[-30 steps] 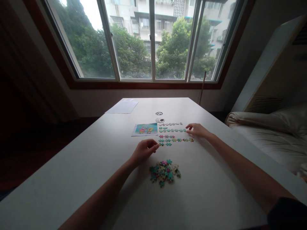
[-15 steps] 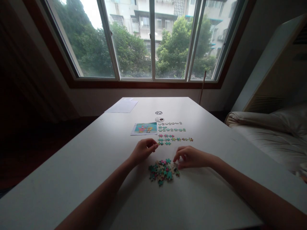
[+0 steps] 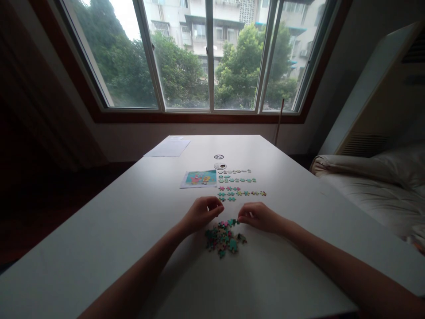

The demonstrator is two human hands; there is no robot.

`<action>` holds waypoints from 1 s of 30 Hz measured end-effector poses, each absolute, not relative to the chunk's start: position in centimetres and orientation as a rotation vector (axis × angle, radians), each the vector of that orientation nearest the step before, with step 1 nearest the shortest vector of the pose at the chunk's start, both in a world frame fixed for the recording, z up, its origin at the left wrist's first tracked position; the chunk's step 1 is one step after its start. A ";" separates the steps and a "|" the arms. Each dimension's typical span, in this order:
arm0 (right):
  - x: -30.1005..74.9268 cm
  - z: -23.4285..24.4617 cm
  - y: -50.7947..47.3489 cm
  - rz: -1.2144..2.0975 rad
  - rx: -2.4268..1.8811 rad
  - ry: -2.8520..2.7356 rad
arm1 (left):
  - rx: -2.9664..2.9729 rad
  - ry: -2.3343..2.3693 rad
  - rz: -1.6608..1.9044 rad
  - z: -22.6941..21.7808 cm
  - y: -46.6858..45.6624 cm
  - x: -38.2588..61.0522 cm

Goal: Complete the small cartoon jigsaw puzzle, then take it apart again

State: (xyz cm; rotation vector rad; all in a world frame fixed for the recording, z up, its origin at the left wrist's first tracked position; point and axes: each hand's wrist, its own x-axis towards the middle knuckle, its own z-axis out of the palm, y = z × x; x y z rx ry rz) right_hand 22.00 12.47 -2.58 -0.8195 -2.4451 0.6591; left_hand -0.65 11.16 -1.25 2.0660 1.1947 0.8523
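A loose heap of jigsaw pieces (image 3: 224,238) in teal, pink and cream lies on the white table (image 3: 133,230) in front of me. My left hand (image 3: 202,213) rests at the heap's far left edge with its fingers curled in. My right hand (image 3: 259,216) sits at the heap's far right edge, fingertips pinched at a teal piece on top. Beyond the hands, sorted pieces (image 3: 237,186) lie in several short rows. A small colourful reference picture (image 3: 199,179) lies left of the rows.
A white sheet of paper (image 3: 168,148) lies near the table's far left corner. Two small round objects (image 3: 219,161) sit behind the rows. A large window fills the far wall. A bed with pale bedding (image 3: 375,186) stands to the right.
My right hand came back from the sorted rows to the heap, then shifted slightly toward its top. My left hand edged a little nearer the heap.
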 end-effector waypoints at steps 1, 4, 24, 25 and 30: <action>21.9 -2.6 12.4 0.650 -0.821 -2.439 | 2.081 1.164 0.839 -1.1 10.9 -0.5; 21.7 -2.3 11.9 0.618 -0.824 -2.452 | 2.112 1.095 0.818 -0.9 10.2 0.1; 21.0 -1.3 10.6 0.282 -0.799 -2.436 | 2.168 1.067 0.733 -1.5 9.2 1.6; 21.0 -1.3 10.7 0.286 -0.819 -2.405 | 2.167 1.079 0.732 -1.4 9.2 1.6; 21.1 -1.5 10.9 0.240 -0.947 -2.232 | 2.011 1.177 0.830 -1.4 9.7 1.6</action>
